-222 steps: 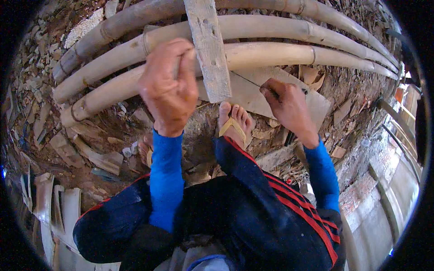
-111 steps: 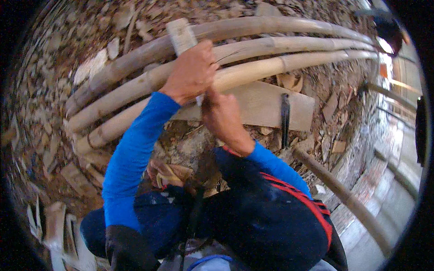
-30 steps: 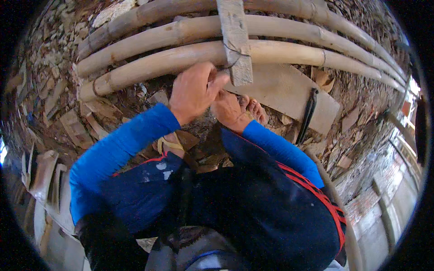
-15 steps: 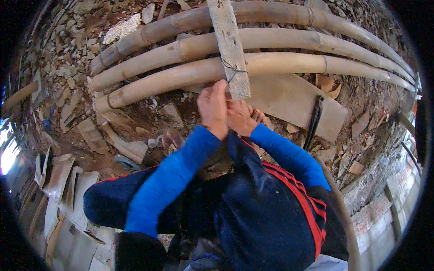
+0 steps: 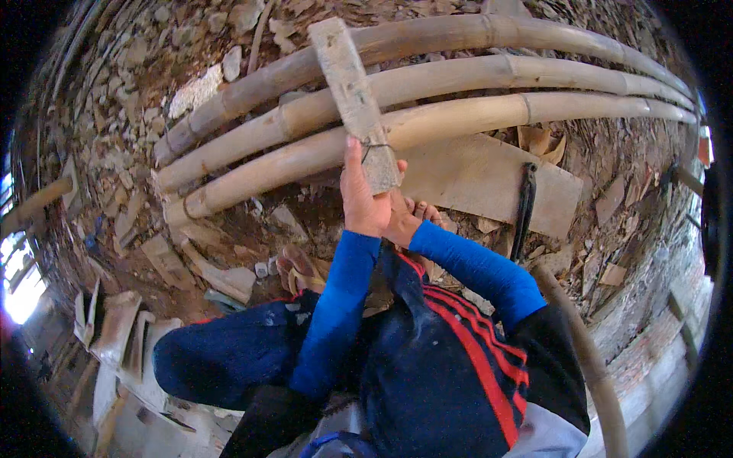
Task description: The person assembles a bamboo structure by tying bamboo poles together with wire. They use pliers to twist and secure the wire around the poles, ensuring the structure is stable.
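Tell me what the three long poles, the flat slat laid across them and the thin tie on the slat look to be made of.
Poles: bamboo, raw tan, with node rings. Slat: rough grey weathered wood, unpainted. Tie by the left hand: probably thin dark wire.

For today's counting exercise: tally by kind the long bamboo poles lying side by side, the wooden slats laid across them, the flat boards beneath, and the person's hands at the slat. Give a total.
Bamboo poles: 3
Wooden slat: 1
Flat board: 1
Hands, left hand and right hand: 2
Total: 7
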The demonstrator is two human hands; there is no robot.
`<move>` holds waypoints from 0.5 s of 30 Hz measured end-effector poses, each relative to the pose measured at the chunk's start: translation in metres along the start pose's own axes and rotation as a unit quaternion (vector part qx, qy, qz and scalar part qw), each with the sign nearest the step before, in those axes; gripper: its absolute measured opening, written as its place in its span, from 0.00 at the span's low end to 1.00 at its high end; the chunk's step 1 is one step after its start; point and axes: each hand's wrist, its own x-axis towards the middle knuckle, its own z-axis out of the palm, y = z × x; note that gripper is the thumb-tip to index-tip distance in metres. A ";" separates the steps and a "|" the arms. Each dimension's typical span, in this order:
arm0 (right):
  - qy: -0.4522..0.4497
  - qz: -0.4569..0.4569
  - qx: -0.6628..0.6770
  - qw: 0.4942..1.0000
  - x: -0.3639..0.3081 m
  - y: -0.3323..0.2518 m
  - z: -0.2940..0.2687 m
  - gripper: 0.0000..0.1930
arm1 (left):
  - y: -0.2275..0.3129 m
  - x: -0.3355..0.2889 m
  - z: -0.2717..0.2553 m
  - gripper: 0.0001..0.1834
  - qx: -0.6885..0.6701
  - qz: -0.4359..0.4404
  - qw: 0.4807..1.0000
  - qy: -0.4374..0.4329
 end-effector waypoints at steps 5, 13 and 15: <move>-0.003 -0.075 -0.029 0.997 -0.008 0.017 -0.008 0.22 | 0.018 -0.013 0.010 0.32 0.029 -0.019 0.999 0.002; -0.188 0.059 -0.038 0.980 0.014 0.028 -0.040 0.26 | 0.053 -0.028 0.038 0.34 0.086 -0.077 0.993 0.015; -0.144 -0.011 -0.046 0.988 0.010 0.027 -0.036 0.29 | 0.057 -0.030 0.045 0.33 0.087 -0.079 0.993 0.019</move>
